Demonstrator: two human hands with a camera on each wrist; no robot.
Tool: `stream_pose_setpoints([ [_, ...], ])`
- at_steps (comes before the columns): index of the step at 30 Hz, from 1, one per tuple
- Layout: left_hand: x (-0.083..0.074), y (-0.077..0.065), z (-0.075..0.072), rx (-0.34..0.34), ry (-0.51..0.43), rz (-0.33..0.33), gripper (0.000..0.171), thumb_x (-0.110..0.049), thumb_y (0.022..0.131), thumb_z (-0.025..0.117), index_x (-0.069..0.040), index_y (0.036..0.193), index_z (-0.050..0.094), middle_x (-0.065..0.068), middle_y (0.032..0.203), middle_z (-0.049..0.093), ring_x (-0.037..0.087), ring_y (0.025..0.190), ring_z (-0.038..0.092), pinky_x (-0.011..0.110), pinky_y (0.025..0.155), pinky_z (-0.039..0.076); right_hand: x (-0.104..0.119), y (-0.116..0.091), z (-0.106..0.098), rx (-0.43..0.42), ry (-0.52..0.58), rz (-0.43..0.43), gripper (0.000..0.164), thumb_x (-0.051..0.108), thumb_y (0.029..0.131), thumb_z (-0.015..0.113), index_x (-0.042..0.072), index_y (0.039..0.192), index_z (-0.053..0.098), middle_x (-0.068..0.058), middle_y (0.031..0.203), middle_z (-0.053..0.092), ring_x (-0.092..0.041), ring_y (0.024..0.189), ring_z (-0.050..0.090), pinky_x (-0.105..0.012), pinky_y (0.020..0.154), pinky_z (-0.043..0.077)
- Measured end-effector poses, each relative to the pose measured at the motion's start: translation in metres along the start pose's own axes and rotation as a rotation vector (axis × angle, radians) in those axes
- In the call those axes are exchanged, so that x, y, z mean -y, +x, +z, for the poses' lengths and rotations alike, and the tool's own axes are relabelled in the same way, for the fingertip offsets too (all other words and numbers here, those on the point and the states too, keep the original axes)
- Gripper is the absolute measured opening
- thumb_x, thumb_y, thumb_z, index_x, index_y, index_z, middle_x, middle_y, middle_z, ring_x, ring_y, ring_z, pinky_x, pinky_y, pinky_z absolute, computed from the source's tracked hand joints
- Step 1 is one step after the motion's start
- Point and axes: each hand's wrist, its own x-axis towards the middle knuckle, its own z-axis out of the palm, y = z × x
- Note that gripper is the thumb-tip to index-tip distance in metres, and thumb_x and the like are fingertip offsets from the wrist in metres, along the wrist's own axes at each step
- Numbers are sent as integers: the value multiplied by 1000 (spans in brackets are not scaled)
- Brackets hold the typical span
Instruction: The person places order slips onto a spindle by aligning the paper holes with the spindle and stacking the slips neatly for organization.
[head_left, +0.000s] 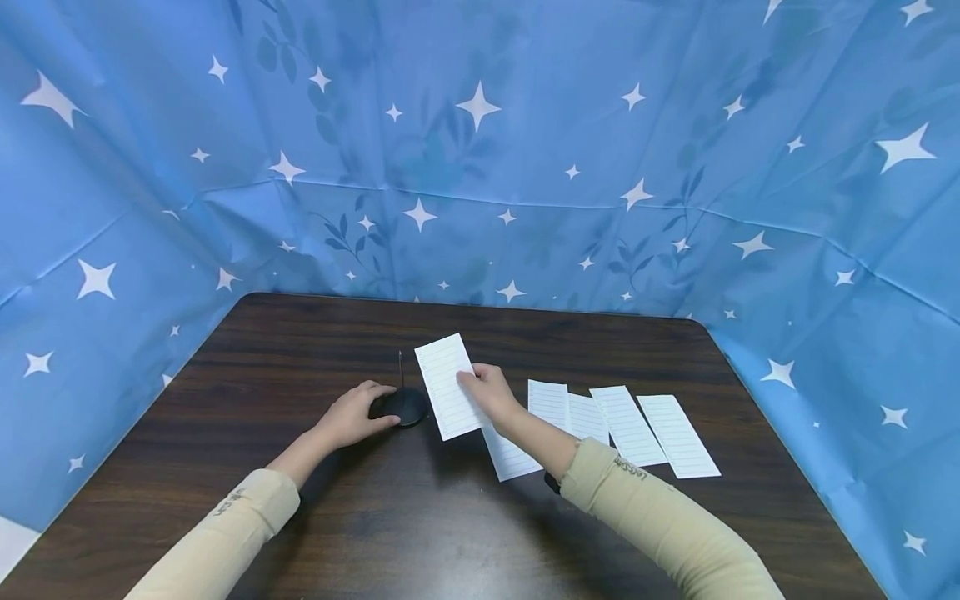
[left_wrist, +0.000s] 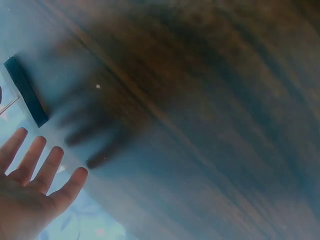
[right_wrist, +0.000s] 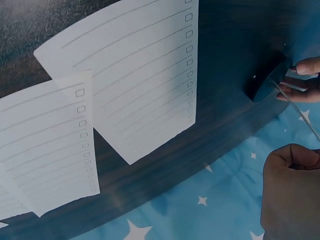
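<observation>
In the head view, a black round-based paper spike (head_left: 406, 407) stands on the table with its thin needle upright. My left hand (head_left: 356, 417) is at its left side, thumb and forefinger spread about the base's edge. The left wrist view shows the fingers (left_wrist: 52, 167) straight and apart close to the base (left_wrist: 27, 92). My right hand (head_left: 491, 396) pinches the right edge of a lined white checklist slip (head_left: 450, 387), raised just right of the spike. In the right wrist view that hand (right_wrist: 292, 192) is at lower right, and the held slip is hidden.
Another lined slip (head_left: 513, 458) lies beneath my right forearm. Further right several more lie spread and partly overlapping, the outermost slip (head_left: 678, 437) towards the table's right side. The dark wooden table (head_left: 360, 533) ends at a blue star-patterned curtain (head_left: 480, 167).
</observation>
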Motion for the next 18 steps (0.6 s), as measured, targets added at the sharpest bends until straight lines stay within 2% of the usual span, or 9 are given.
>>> stream_pose_setpoints([
  [14, -13, 0, -25, -155, -118, 15, 27, -21, 90, 63, -5, 111, 67, 15, 112, 67, 33, 105, 62, 50, 87, 50, 17, -3, 6, 24, 31, 56, 31, 17, 96, 47, -7, 109, 63, -19, 92, 67, -10, 65, 61, -22, 57, 51],
  [18, -19, -1, -33, -211, -172, 2, 22, -19, 90, 63, -4, 106, 70, 14, 105, 70, 30, 97, 65, 46, 81, 52, 19, -3, 9, 37, 46, 52, 32, 17, 97, 47, -7, 112, 62, -20, 96, 68, -10, 67, 63, -25, 59, 53],
])
